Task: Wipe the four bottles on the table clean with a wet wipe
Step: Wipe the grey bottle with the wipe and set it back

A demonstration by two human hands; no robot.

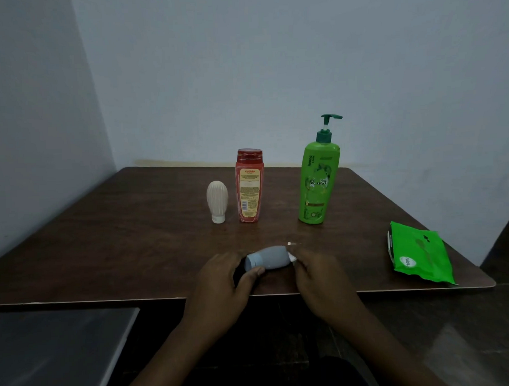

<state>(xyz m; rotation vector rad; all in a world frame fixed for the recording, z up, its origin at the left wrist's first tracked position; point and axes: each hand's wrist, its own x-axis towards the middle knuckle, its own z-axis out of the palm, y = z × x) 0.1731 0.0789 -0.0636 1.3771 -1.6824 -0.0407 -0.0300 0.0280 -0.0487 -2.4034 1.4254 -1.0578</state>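
Your left hand (221, 280) curls its fingers (254, 272) round the cap end of a smooth grey bottle (268, 257), held sideways near the front edge of the dark wood-grain bench (133, 240). Your right hand (316, 274) pinches a white wet wipe (292, 258) against the bottle's tapered end. Beyond the fingers stand a ribbed cream bottle (217, 201), a flat red bottle (249, 187) and a tall green pump bottle (319, 182). To their right lies a glossy green wipe pack (420, 253).
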